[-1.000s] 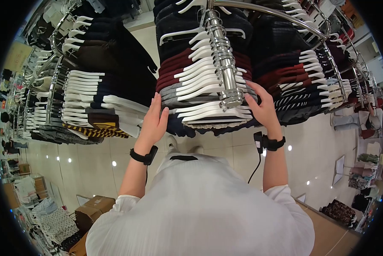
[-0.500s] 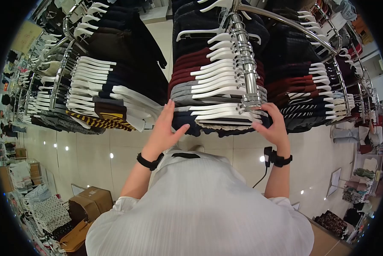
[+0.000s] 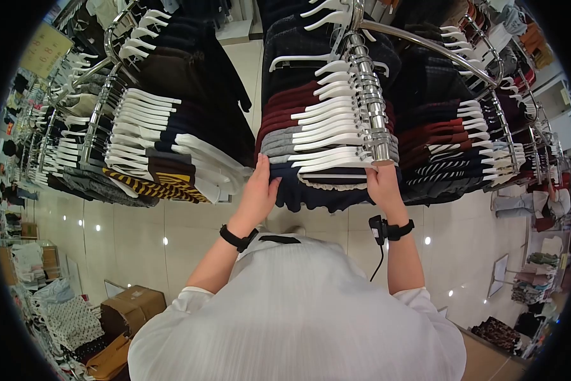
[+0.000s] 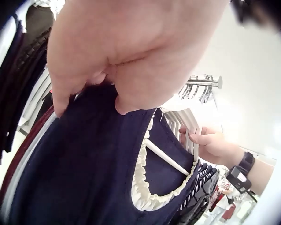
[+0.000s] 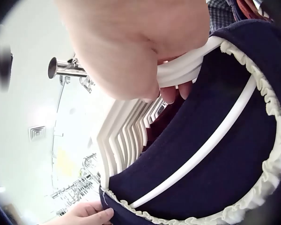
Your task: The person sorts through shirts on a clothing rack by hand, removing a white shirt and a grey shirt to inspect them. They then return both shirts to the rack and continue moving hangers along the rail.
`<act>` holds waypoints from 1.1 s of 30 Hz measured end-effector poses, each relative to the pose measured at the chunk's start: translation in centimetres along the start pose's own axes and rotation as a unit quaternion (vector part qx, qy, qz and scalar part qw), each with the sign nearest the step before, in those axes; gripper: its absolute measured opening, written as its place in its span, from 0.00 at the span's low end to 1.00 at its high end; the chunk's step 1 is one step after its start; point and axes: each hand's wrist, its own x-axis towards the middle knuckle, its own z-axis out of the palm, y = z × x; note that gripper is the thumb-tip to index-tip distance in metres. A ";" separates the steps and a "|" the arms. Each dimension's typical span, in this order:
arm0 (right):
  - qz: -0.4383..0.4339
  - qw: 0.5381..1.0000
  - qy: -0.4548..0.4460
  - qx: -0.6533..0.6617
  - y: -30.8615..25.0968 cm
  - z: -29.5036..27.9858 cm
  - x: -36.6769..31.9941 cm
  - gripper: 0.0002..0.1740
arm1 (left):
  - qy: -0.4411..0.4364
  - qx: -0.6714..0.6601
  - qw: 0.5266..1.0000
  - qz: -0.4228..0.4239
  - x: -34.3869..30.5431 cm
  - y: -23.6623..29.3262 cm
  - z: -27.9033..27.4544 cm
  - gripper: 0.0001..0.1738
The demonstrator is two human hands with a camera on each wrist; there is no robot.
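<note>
At the front of the middle rail hangs a navy top [image 4: 84,154] with a cream ruffled neckline [image 5: 271,101]. My left hand [image 3: 258,190] pinches its shoulder on the left side, thumb in front and fingers behind. At the other shoulder my right hand [image 3: 385,187] grips white hangers [image 5: 180,72], its fingertips showing behind them in the right wrist view. A white hanger bar [image 5: 201,152] crosses inside the neck opening. Behind the navy top hang grey garments [image 3: 276,143], then burgundy ones [image 3: 286,111], all on white hangers.
The chrome rail [image 3: 377,130] ends just above my right hand. Another rack with yellow-striped garments [image 3: 161,184] stands at left; dark red and striped garments [image 3: 447,143] hang at right. A cardboard box [image 3: 139,305] sits behind at left on the tiled floor [image 3: 196,225].
Both hands have come back in to the front garments: the left has drawn its thumb in at the navy shoulder, and the right, open before, has taken hold of the hangers.
</note>
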 end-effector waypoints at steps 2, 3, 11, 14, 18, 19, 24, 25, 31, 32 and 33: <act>0.022 1.000 -0.022 0.003 1.4 0.4 0.0 0.17 | -0.008 0.008 1.000 -0.016 0.3 0.2 -0.1 0.37; 0.021 1.000 -0.021 0.001 1.9 0.6 -0.1 0.17 | -0.007 0.008 1.000 -0.014 0.4 0.2 -0.1 0.37; -0.046 0.976 0.190 -0.092 0.1 0.6 -0.6 0.13 | 0.009 -0.016 1.000 -0.022 -0.3 0.0 0.0 0.35; -0.019 0.982 0.172 -0.080 0.5 1.1 -1.0 0.13 | 0.003 -0.015 1.000 -0.015 -0.6 0.1 -0.2 0.35; 0.008 0.986 0.155 -0.067 0.3 1.2 -0.8 0.19 | 0.002 -0.027 0.999 -0.026 -0.8 0.5 -0.6 0.34; 0.011 0.987 0.147 -0.059 0.1 1.0 -0.7 0.19 | 0.003 -0.026 0.999 -0.024 -0.8 0.5 -0.7 0.35; 0.019 0.994 0.105 -0.021 0.3 -0.2 -0.7 0.23 | -0.001 -0.026 0.999 -0.035 -1.3 0.5 -1.4 0.35; 0.013 0.996 0.091 -0.020 -0.2 -0.7 -0.5 0.27 | -0.004 -0.029 0.999 -0.038 -1.5 0.5 -1.8 0.35; 0.028 0.995 -0.046 0.082 0.2 -4.4 -0.5 0.55 | -0.008 -0.049 0.997 -0.059 -2.0 -1.0 -4.5 0.36; 0.031 0.995 -0.045 0.079 0.0 -4.4 0.0 0.55 | -0.004 -0.054 0.997 -0.064 -1.8 -1.5 -5.0 0.36; 0.054 0.985 -0.080 0.143 -0.4 -4.3 0.7 0.57 | -0.008 -0.057 0.996 -0.062 -1.6 -2.0 -5.4 0.36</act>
